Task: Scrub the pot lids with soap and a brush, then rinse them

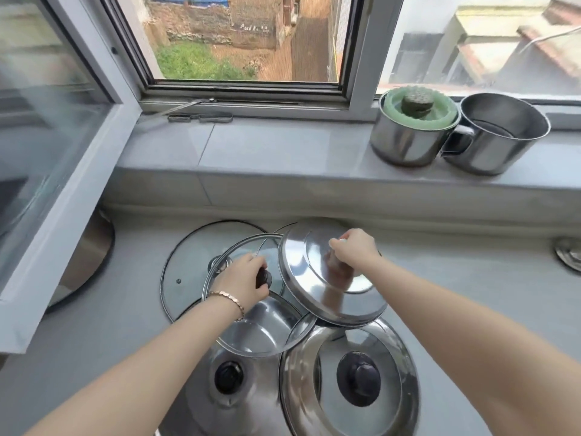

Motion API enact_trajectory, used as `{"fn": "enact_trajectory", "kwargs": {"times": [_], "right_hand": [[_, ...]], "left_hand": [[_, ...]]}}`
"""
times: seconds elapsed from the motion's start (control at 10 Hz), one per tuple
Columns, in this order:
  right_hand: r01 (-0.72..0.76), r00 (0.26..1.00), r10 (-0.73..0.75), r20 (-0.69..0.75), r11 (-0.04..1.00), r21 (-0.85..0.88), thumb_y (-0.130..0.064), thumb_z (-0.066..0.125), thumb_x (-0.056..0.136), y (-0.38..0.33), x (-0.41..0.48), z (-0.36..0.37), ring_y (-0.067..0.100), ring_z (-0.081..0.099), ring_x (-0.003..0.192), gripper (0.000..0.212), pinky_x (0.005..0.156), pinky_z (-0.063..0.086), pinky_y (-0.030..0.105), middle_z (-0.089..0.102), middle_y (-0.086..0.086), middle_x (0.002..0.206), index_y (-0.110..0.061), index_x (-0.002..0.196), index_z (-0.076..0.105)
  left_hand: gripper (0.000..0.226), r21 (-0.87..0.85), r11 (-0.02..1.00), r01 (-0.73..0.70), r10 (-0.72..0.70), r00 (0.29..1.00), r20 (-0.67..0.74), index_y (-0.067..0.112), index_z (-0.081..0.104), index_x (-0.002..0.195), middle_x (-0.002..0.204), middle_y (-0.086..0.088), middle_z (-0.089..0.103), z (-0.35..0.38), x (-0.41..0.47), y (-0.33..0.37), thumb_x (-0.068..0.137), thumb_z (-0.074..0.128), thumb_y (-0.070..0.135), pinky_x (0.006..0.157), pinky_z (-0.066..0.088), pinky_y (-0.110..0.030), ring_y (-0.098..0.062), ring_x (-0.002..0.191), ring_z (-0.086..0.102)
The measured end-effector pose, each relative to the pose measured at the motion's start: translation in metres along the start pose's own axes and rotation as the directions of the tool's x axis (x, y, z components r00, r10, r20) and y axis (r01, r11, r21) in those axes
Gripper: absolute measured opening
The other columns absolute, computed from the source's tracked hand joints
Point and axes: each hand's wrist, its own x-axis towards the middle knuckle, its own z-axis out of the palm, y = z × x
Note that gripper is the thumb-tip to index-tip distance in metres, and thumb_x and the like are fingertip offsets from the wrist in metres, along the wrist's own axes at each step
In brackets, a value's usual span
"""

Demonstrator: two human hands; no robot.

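Observation:
Several pot lids lie overlapping on the grey counter. My left hand grips the dark knob of a glass lid that is tilted over the others. My right hand grips the knob of a steel lid, lifted and tilted above the pile. A larger glass lid lies flat behind on the left. Two steel lids with black knobs sit nearest me, one at the centre and one on the right. A green scrubber with a dark pad rests in a steel mug on the sill.
Two steel mugs stand on the window sill at the right, the left one and the right one. An open window sash juts over the counter at left, with a round steel thing beneath it. A metal fitting sits at far right.

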Motion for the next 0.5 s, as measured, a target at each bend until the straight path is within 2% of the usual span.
{"fn": "enact_trajectory", "kwargs": {"times": [0.1,0.2,0.3,0.4,0.5], "right_hand": [[0.008,0.999,-0.007,0.032,0.999,-0.047,-0.031,0.053,0.085,0.002,0.003,0.004,0.029,0.05,0.112,0.033,0.086,0.041,0.03,0.059,0.014,0.116,-0.012,0.11,0.063],[0.033,0.998,-0.023,0.061,0.985,-0.169,-0.044,0.049,0.089,0.003,-0.005,0.005,0.034,0.031,0.129,0.055,0.103,0.03,0.037,0.04,0.018,0.134,-0.019,0.137,0.042],[0.037,0.996,-0.022,0.081,0.982,-0.183,-0.05,0.047,0.088,0.007,-0.013,-0.001,0.037,0.03,0.131,0.067,0.107,0.027,0.04,0.033,0.019,0.14,-0.02,0.145,0.028],[0.073,0.994,-0.051,0.097,0.969,-0.235,-0.041,0.048,0.09,0.012,-0.033,-0.022,0.031,0.042,0.121,0.05,0.096,0.038,0.034,0.045,0.015,0.13,-0.015,0.133,0.044],[0.116,0.987,-0.067,0.146,0.928,-0.355,-0.026,0.049,0.086,0.019,-0.057,-0.053,0.024,0.057,0.085,0.02,0.067,0.042,0.027,0.062,0.006,0.092,-0.011,0.091,0.061]], "left_hand": [[0.032,0.003,1.0,0.023,-0.023,1.0,0.01,0.022,0.05,0.116,0.12,0.004,0.05,0.001,0.001,0.001,0.084,0.056,0.027,0.079,0.046,-0.028,-0.019,0.102,0.052],[0.034,0.037,0.998,0.057,-0.058,0.998,0.031,0.023,0.048,0.119,0.124,0.003,0.049,-0.001,-0.001,0.004,0.086,0.054,0.028,0.083,0.046,-0.031,-0.02,0.108,0.049],[0.043,0.101,0.991,0.093,-0.1,0.992,0.072,0.022,0.041,0.129,0.133,-0.003,0.04,-0.006,-0.004,0.013,0.088,0.051,0.029,0.091,0.041,-0.033,-0.024,0.121,0.039],[0.048,0.134,0.983,0.127,-0.138,0.987,0.077,0.019,0.037,0.132,0.135,-0.01,0.034,-0.018,-0.015,0.029,0.088,0.05,0.03,0.097,0.038,-0.036,-0.028,0.124,0.034],[0.04,0.162,0.984,0.071,-0.081,0.995,0.061,0.016,0.044,0.127,0.132,-0.011,0.039,-0.032,-0.02,0.05,0.09,0.047,0.029,0.099,0.038,-0.037,-0.028,0.123,0.037]]}}
